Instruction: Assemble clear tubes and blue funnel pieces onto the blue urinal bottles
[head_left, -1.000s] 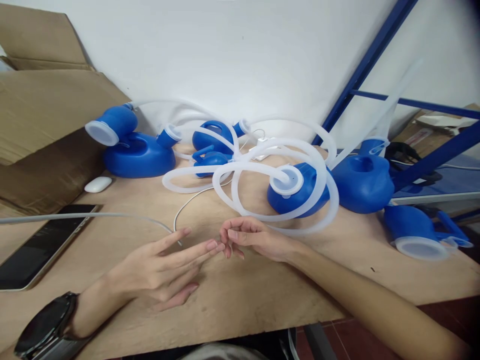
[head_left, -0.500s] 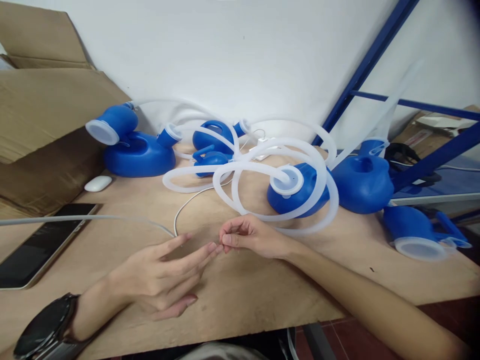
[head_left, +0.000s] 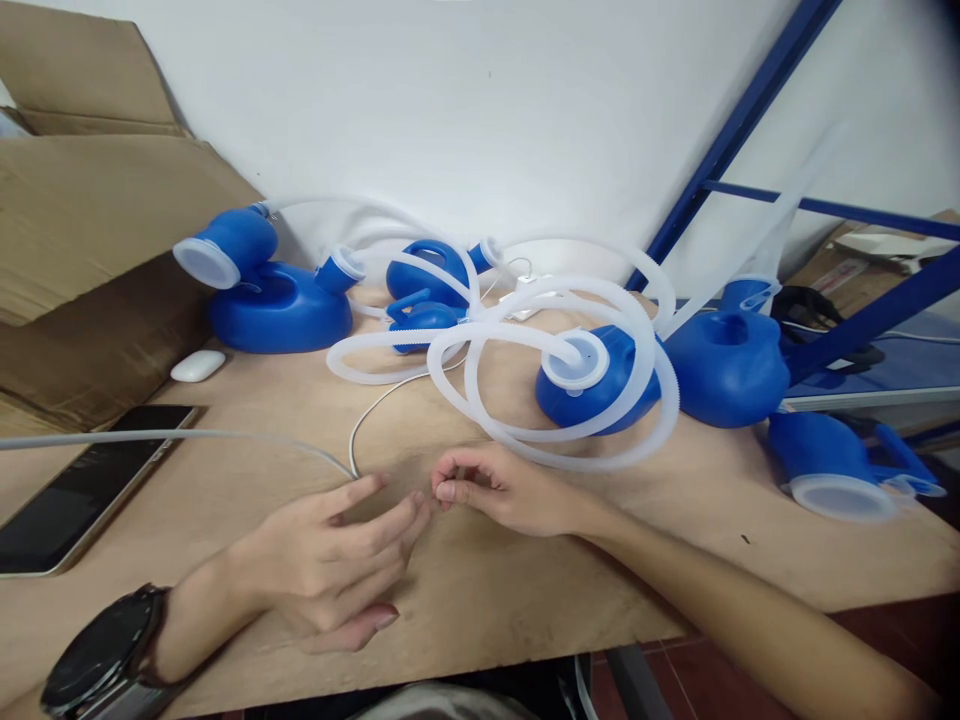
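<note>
A workroom or a storeroom is suggested, though which of the two cannot be told. A plain wooden table (head_left: 510, 600) is set against a white wall (head_left: 450, 100). Its back half is taken up by several blue plastic bottles (head_left: 281, 315) of similar make and looping whitish hoses (head_left: 670, 400). The table is flanked by an open cardboard box (head_left: 90, 220) at left and a blue metal shelf frame (head_left: 739, 130) at right. The floor (head_left: 697, 670) is laid with red tiles.
</note>
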